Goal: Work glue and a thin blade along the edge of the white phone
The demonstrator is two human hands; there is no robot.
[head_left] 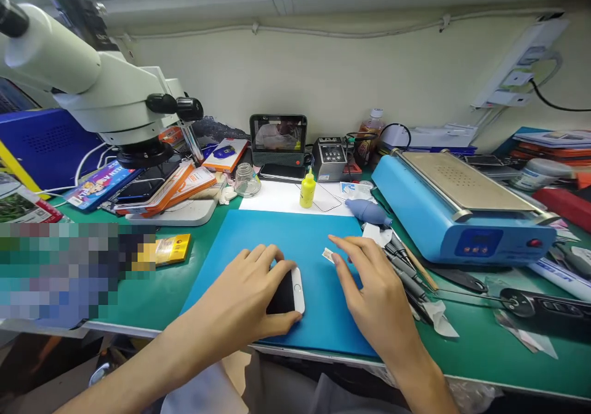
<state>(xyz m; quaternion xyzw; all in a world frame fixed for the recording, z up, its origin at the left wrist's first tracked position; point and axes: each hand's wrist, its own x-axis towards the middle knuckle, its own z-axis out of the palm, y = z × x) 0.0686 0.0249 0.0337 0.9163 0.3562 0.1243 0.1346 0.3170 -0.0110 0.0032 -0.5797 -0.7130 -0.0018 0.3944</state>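
Note:
A white-framed smartphone with a round home button lies screen up on the blue mat. My left hand grips it by its edges between thumb and fingers, covering most of the dark screen. To the right, my right hand hovers over the mat with thumb and fingers apart. A small whitish slip with faint print shows at the thumb tip; whether the thumb touches it, I cannot tell. Beyond the mat, a yellow dropper bottle stands upright on a white sheet.
A microscope overhangs the left side. On the right sits a blue heating plate machine, with a blower bulb and several hand tools beside it. A small screen device and a glass jar stand at the back.

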